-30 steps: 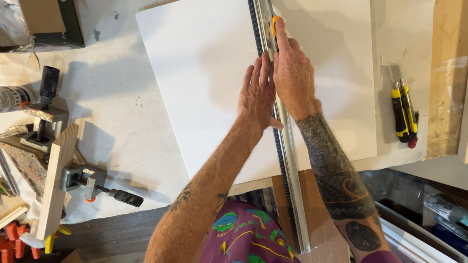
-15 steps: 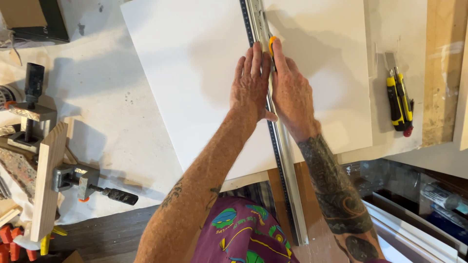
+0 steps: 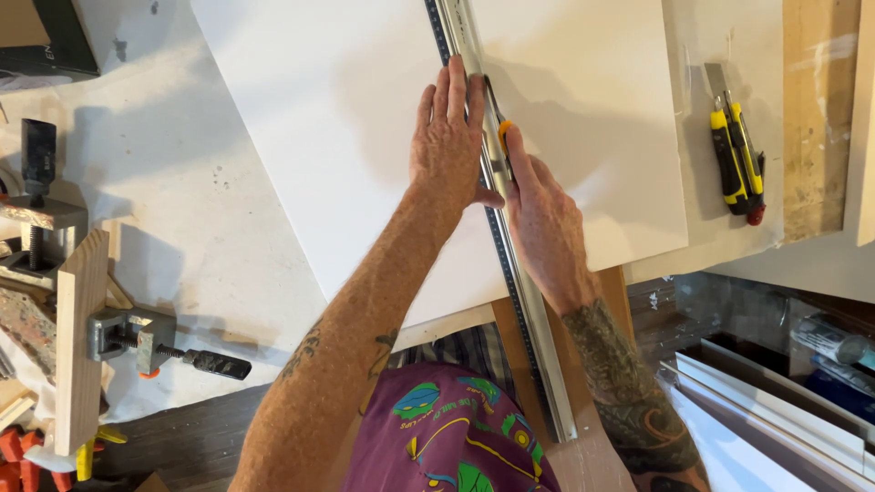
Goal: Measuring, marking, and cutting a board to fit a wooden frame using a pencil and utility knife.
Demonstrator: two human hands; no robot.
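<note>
Plainly, the left hand (image 3: 448,150) lies flat, fingers spread, pinning the metal straightedge (image 3: 497,228) on the white board (image 3: 346,137); the right hand (image 3: 538,214), just right of the straightedge, closes around a yellow knife (image 3: 502,137); any ruler slip risks a wandering cut or nicked fingertips.

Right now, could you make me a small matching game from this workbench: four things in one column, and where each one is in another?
Things:
1. left hand
2. right hand
3. spare utility knife
4. metal clamp

Places:
A. lying alone at the right of the white board
B. gripping a yellow-handled cutter beside the ruler
C. fixed to a wooden block at the left
D. pressed flat beside the metal straightedge

Pairs: 1-D, 2-B, 3-A, 4-C
</note>
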